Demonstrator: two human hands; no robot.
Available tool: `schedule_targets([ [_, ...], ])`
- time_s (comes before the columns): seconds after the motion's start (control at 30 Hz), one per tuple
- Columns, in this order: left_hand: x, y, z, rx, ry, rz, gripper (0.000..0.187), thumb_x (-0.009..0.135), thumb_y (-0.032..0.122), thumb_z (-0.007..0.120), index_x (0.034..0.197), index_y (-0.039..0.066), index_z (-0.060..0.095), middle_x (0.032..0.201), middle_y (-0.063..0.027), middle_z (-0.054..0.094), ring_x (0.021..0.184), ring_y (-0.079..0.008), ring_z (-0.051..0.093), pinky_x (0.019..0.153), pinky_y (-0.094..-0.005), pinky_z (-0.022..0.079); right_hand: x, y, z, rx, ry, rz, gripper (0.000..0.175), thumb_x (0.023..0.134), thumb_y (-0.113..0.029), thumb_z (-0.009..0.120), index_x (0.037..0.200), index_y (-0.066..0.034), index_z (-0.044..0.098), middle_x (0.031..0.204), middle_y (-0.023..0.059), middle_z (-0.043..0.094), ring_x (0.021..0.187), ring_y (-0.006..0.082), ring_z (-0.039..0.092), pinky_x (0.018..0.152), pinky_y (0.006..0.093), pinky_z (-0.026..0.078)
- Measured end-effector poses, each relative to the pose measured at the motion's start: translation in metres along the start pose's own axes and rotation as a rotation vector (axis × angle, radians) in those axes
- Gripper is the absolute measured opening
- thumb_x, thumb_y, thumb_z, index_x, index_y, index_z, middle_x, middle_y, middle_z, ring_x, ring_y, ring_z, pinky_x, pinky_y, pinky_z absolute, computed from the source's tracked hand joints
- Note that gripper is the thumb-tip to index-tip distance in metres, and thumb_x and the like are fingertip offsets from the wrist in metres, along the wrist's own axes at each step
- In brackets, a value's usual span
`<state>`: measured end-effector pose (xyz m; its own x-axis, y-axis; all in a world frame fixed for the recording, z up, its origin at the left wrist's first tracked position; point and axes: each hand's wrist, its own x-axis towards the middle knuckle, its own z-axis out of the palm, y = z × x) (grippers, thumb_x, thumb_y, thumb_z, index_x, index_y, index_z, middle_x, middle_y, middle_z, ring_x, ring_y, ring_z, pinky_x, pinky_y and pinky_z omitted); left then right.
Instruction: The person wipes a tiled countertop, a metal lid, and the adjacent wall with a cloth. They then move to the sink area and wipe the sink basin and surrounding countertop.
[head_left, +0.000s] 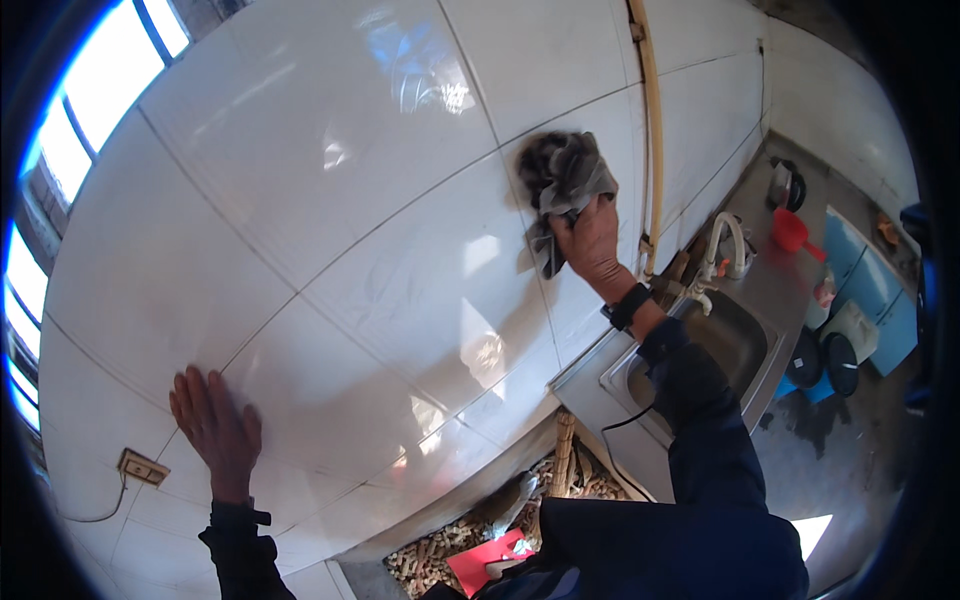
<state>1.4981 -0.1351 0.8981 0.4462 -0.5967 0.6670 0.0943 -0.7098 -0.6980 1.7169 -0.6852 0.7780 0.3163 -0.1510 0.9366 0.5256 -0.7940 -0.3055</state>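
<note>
Glossy white wall tiles (375, 307) fill most of the view in front of me. My right hand (592, 240) grips a crumpled dark grey cloth (566, 172), which is pressed against the wall left of a yellowish vertical pipe (650, 135). A black band circles that wrist. Lower on the left, my left hand (214, 427) rests flat on the tiles with its fingers a little apart, and it holds nothing. A wall outlet or switch (144, 466) with a cable sits just left of it.
To the right are a steel sink (720, 337), a pale faucet (726, 232) and a red dipper (791, 231) on the counter. Blue cabinets (862, 277) and black-lidded buckets (804, 358) stand beyond. Below me lie corncobs (431, 559), a red sheet (487, 559) and a straw bundle (562, 450).
</note>
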Motion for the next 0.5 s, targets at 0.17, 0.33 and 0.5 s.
schedule_targets([
  [0.17,-0.011,-0.001,0.017,0.046,0.04,-0.006,0.067,0.11,0.045,0.037,0.162,0.004,0.035,0.166,-0.0275,0.034,0.153,-0.0505,0.032,0.124,-0.0652,0.026,0.052,0.064,-0.003,-0.083,0.174,0.305,0.061,0.093,-0.021,0.068,0.143,0.005,0.045,0.123,0.035,0.055,0.114,0.0542,0.053,0.101,0.0563,0.045],
  [0.33,-0.02,-0.004,0.019,0.014,-0.001,-0.018,0.066,0.109,0.044,0.037,0.161,0.003,0.035,0.165,-0.0281,0.034,0.153,-0.0527,0.031,0.123,-0.068,0.025,0.113,0.1,-0.012,-0.003,0.391,0.289,0.059,0.091,-0.021,0.065,0.14,0.0058,0.047,0.129,0.0346,0.051,0.116,0.0548,0.052,0.103,0.0581,0.044],
  [0.5,-0.024,-0.003,0.018,0.025,-0.022,-0.02,0.064,0.108,0.043,0.038,0.157,0.001,0.04,0.164,-0.0292,0.036,0.152,-0.0535,0.031,0.121,-0.0702,0.026,0.127,0.088,-0.023,0.105,0.356,0.281,0.06,0.089,-0.019,0.063,0.142,0.0054,0.048,0.129,0.0335,0.051,0.118,0.0526,0.051,0.104,0.0569,0.043],
])
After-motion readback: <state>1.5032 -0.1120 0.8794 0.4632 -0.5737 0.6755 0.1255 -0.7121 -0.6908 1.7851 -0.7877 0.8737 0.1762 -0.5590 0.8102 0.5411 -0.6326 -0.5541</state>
